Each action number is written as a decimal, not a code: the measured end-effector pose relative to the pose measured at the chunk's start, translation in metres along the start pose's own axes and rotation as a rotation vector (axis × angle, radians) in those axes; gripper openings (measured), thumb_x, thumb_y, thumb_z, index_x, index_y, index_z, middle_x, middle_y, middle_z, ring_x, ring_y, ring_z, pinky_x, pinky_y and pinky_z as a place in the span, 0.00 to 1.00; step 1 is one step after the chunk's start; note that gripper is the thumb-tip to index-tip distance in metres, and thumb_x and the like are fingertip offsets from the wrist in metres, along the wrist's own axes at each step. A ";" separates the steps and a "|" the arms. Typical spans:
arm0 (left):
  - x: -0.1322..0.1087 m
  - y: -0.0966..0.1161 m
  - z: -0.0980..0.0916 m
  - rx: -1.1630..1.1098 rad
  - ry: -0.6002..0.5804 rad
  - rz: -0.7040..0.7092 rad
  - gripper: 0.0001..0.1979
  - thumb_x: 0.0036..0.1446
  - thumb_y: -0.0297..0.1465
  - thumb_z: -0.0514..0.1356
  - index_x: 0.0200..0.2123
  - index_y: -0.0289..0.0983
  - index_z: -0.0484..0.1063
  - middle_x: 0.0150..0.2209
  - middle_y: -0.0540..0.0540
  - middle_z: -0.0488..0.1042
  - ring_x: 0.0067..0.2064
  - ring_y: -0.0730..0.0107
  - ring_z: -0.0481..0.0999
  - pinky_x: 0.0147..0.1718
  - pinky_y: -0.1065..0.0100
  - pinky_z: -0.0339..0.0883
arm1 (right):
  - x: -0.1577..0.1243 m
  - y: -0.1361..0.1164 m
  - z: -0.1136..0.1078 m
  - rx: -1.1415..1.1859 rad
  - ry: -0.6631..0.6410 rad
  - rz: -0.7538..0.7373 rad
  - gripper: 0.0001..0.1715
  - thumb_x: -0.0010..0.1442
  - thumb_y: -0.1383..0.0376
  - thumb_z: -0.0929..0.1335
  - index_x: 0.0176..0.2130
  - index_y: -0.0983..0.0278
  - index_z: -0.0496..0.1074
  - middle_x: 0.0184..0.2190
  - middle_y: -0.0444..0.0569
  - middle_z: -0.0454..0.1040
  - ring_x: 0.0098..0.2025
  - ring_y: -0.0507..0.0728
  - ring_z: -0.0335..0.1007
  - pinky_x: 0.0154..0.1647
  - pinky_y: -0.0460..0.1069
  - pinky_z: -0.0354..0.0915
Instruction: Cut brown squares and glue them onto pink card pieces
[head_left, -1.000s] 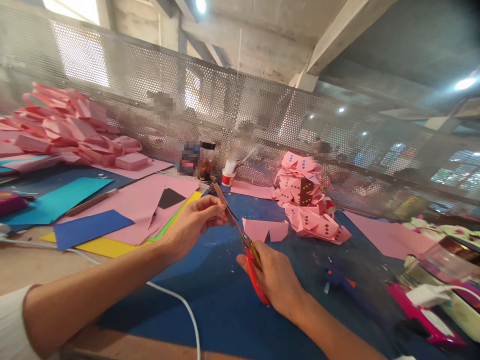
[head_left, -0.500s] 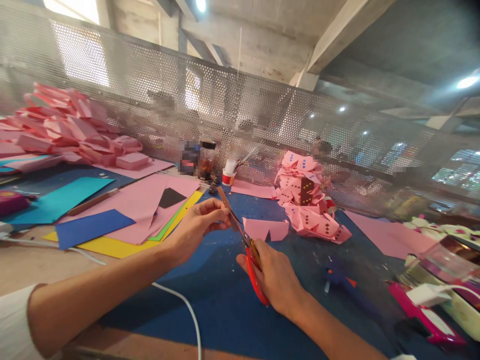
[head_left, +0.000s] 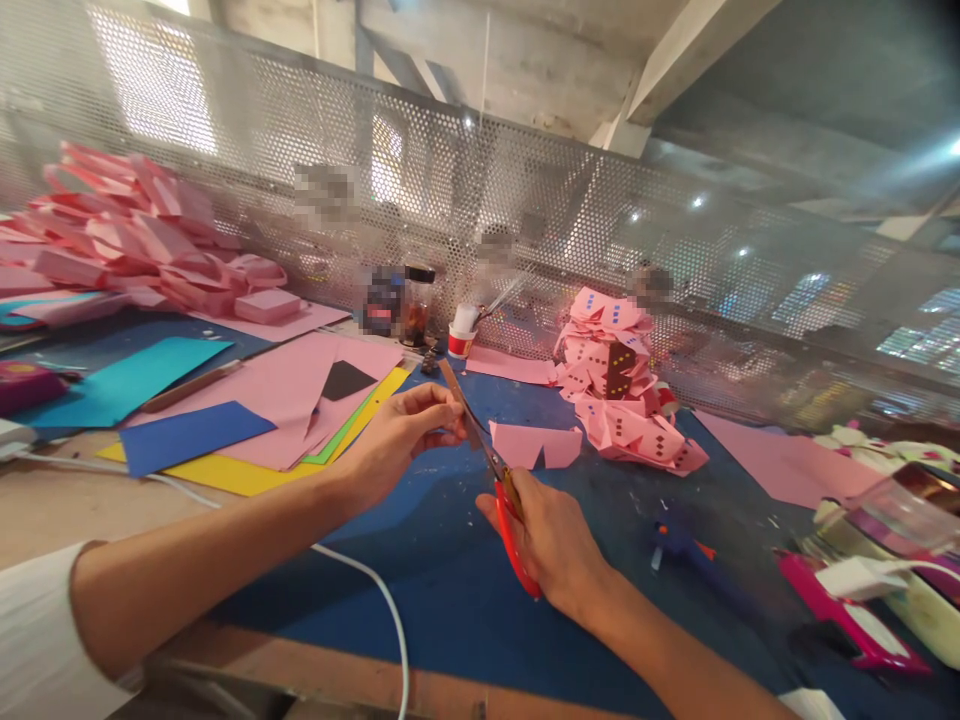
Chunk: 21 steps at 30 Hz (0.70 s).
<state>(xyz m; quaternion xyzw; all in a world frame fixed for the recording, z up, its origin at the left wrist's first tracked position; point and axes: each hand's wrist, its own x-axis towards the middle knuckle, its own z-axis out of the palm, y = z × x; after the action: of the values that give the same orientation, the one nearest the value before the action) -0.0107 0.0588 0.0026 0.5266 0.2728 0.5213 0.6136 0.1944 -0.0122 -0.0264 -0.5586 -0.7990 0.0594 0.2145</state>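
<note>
Clock positions are taken from the scissors (head_left: 512, 540), with 12 at the far side of the mat (head_left: 450, 620). Nearest, a white cable (head_left: 375, 585) curves over the mat at 8 o'clock. The right hand (head_left: 551, 540) grips the scissors by their red handles, fingers curled around them; the blades point to 11 o'clock. The glue gun (head_left: 686, 545) lies at 3 o'clock, apart from both hands.

The left hand (head_left: 409, 430), at 10 o'clock, has thumb and forefinger pressed together, pinching the edge of a brown strip (head_left: 452, 385). The strip is held above the mat, along the blades; how far it sits between them cannot be told. A blue card (head_left: 199, 435) lies on yellow and pink sheets between 9 and 10 o'clock.

Beyond the hands, a notched pink piece (head_left: 532, 445) is at 12. A printed pink stack (head_left: 615, 370) stands at 1 o'clock, and a red-and-white cup (head_left: 461, 340) at 11. A pink heap (head_left: 150, 240) is at 10, before the mesh screen (head_left: 525, 200).
</note>
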 end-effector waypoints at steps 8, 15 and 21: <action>-0.001 -0.001 0.000 0.012 0.003 0.005 0.09 0.54 0.34 0.68 0.30 0.37 0.72 0.29 0.50 0.77 0.33 0.69 0.77 0.37 0.67 0.69 | 0.000 0.001 0.000 -0.027 0.020 0.007 0.20 0.70 0.48 0.61 0.36 0.61 0.64 0.29 0.46 0.78 0.27 0.57 0.75 0.26 0.48 0.53; 0.001 0.005 0.000 0.028 0.056 0.030 0.09 0.52 0.33 0.69 0.31 0.37 0.72 0.29 0.51 0.76 0.31 0.73 0.75 0.34 0.70 0.67 | 0.002 0.002 0.000 -0.016 0.040 0.001 0.21 0.69 0.48 0.62 0.35 0.61 0.64 0.29 0.46 0.78 0.28 0.56 0.74 0.27 0.47 0.53; 0.002 0.005 -0.001 0.036 0.078 0.051 0.09 0.53 0.33 0.68 0.30 0.37 0.72 0.28 0.52 0.74 0.28 0.76 0.71 0.29 0.73 0.62 | 0.001 -0.001 -0.002 0.004 0.016 0.006 0.22 0.69 0.47 0.61 0.35 0.61 0.64 0.29 0.46 0.77 0.27 0.55 0.73 0.26 0.47 0.54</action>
<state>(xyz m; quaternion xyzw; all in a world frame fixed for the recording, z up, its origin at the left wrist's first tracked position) -0.0130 0.0608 0.0077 0.5234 0.2925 0.5520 0.5794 0.1939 -0.0122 -0.0234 -0.5609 -0.7956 0.0573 0.2217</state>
